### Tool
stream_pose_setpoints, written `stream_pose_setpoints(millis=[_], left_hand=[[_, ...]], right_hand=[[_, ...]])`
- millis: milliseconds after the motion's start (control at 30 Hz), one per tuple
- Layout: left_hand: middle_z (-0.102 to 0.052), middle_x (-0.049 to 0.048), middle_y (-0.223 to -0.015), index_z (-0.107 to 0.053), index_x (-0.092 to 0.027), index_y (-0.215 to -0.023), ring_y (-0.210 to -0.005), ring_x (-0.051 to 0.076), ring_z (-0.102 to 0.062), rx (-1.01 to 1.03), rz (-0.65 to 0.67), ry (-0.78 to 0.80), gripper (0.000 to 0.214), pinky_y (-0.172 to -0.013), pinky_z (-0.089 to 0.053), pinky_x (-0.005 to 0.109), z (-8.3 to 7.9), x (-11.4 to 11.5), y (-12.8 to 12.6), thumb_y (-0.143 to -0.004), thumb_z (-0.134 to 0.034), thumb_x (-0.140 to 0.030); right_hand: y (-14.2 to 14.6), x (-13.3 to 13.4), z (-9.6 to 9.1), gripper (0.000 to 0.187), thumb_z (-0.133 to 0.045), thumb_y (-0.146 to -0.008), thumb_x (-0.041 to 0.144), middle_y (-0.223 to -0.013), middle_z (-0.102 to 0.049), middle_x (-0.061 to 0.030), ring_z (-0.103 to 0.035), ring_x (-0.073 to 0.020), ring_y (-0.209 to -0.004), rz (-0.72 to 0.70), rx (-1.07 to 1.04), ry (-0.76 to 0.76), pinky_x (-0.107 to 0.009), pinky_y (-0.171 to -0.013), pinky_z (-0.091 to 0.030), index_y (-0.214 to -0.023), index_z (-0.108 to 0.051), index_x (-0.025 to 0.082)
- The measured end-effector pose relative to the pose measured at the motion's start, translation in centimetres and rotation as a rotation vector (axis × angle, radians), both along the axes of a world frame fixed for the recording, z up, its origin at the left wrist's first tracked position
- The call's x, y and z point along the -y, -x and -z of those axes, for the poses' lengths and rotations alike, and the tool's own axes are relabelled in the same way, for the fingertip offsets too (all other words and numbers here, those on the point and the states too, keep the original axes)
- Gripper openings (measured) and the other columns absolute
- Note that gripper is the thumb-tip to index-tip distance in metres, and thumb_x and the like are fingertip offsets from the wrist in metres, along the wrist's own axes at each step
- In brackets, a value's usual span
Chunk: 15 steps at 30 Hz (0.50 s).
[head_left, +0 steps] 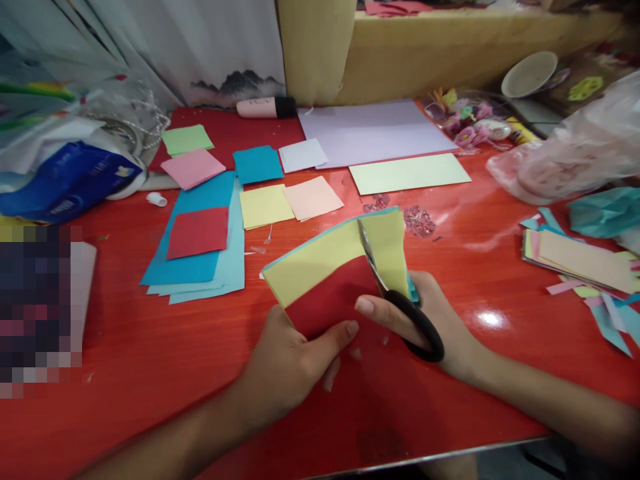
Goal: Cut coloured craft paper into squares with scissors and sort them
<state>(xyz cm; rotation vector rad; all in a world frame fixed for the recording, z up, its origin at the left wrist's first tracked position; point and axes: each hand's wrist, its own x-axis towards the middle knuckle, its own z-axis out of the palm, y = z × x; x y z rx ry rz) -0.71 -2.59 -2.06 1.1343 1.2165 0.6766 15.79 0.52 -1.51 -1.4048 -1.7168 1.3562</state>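
Note:
My left hand (305, 353) grips a layered stack of paper, its thumb pressed on a red sheet (327, 293) at the front. Behind the red piece lies a yellow sheet (320, 257), with a thin blue-green edge showing along the top. In my right hand (425, 320) is a pair of black-handled scissors (417, 327), with fingers through the loops. The blades stand across the yellow sheet, along the red sheet's right edge. A strip of yellow paper extends to the right of the blades. The lower ends of the stack are hidden by my left hand.
Small paper squares in several colours, including a red square (197, 232), lie beyond the stack on blue sheets (187, 267). A lilac sheet (375, 133) and a pale green strip (410, 173) lie farther back. Paper strips (585, 257) and a plastic bag (575, 147) are at right.

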Motion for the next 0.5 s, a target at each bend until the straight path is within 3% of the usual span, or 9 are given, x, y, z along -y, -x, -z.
stream_pose_setpoints(millis=[400,500], left_hand=[[-0.04,-0.0049,-0.033,-0.056,-0.016,-0.059,-0.031,0.007,-0.039,-0.001,0.031,0.003,0.033,-0.037,-0.033,0.02,0.26,0.25,-0.17,-0.079,-0.054,-0.042],[-0.049,-0.0027,-0.04,-0.056,-0.015,-0.061,-0.032,0.007,-0.04,0.02,0.033,0.008,0.032,-0.037,-0.033,0.02,0.41,0.4,-0.13,-0.079,-0.055,-0.042]], right_hand=[[-0.11,-0.09,-0.25,0.055,-0.067,-0.069,0.052,-0.051,-0.021,0.0063,-0.021,-0.0053,-0.046,0.008,-0.036,-0.035,-0.021,-0.038,-0.017,-0.054,-0.025,0.019],[-0.17,-0.22,-0.35,0.056,-0.064,-0.069,0.058,-0.053,-0.022,0.0058,-0.023,-0.0061,-0.047,-0.022,-0.054,-0.034,-0.021,-0.039,-0.019,-0.055,-0.025,0.02]])
